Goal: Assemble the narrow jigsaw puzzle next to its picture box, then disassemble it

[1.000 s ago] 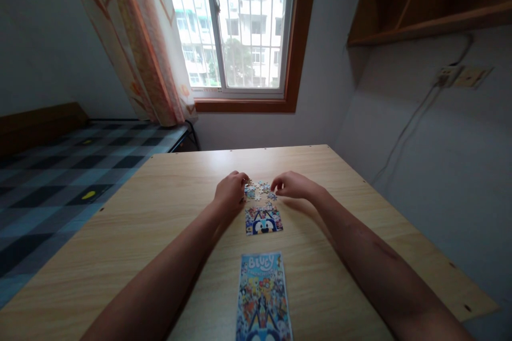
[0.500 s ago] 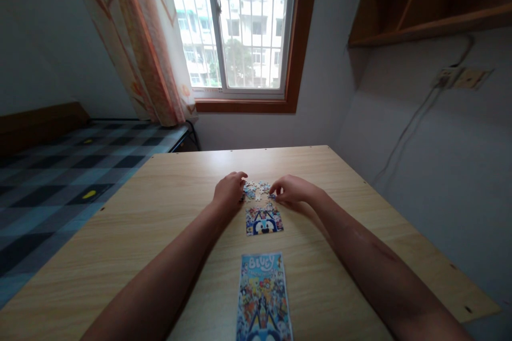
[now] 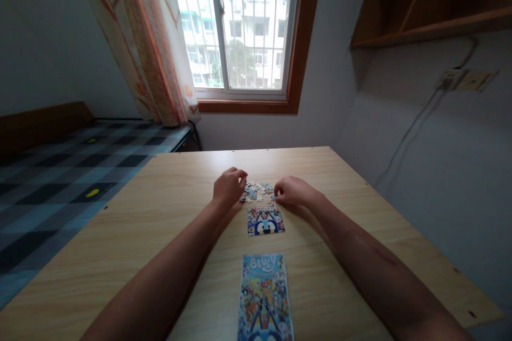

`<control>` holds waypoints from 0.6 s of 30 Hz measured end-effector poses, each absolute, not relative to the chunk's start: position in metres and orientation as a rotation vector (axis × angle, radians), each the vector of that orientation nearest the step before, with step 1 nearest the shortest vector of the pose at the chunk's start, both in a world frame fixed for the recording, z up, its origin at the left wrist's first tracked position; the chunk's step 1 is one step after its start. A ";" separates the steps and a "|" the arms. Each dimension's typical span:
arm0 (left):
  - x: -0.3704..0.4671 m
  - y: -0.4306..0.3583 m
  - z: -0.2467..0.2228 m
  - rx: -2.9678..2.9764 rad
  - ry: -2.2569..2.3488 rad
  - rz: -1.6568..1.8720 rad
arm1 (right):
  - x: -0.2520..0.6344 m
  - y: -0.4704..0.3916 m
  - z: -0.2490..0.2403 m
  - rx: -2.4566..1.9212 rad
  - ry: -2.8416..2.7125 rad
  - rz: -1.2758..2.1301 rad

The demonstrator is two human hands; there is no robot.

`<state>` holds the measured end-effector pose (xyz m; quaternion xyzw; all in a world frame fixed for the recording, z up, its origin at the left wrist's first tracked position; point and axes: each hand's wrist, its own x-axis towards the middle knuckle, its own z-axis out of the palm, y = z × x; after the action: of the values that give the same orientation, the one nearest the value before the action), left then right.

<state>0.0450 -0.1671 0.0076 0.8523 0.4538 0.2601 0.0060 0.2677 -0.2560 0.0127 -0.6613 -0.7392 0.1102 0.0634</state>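
Note:
Loose jigsaw pieces (image 3: 259, 192) lie in a small heap on the wooden table, between my two hands. My left hand (image 3: 231, 186) is at the heap's left edge, its fingers curled together; anything in them is too small to make out. At the right edge, my right hand (image 3: 292, 191) has its fingertips pinched near some pieces, and what they hold cannot be made out. Just below the heap lies a partly assembled puzzle (image 3: 265, 222) with a blue dog face. Nearer to me is a Bluey picture sheet (image 3: 266, 298).
The pale wooden table (image 3: 168, 181) reaches toward a wall with a window (image 3: 256, 37). A bed with a checked cover (image 3: 100, 154) stands at the left. A wooden shelf (image 3: 436, 29) hangs at the upper right, above a cable and sockets.
My left hand has lifted slightly and its fingers have drawn together. My right hand's fingers have pulled back a little to the right from the pieces. The view has shifted slightly.

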 end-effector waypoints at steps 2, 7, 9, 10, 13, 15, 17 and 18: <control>0.045 -0.168 0.010 2.674 1.409 0.858 | 0.265 -0.255 0.012 -2.013 -2.225 0.339; 0.044 -0.170 0.010 2.672 1.388 0.907 | 0.271 -0.252 0.010 -1.988 -2.102 0.560; 0.044 -0.170 0.009 2.674 1.386 0.883 | 0.275 -0.251 0.008 -1.947 -2.020 0.694; 0.044 -0.170 0.008 2.678 1.384 0.869 | 0.277 -0.250 0.006 -1.926 -1.980 0.761; 0.044 -0.169 0.006 2.687 1.384 0.838 | 0.279 -0.247 0.002 -1.890 -1.866 0.873; 0.045 -0.169 0.005 2.692 1.379 0.823 | 0.278 -0.245 -0.002 -1.872 -1.819 0.846; 0.045 -0.169 0.004 2.695 1.374 0.811 | 0.277 -0.243 -0.006 -1.839 -1.806 0.772; 0.045 -0.169 0.004 2.697 1.373 0.803 | 0.276 -0.242 -0.008 -1.821 -1.803 0.742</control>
<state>0.0450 -0.1693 0.0041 0.8613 0.4386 0.2564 0.0055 0.2764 -0.2419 -0.0083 -0.6634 -0.6569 0.2706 0.2349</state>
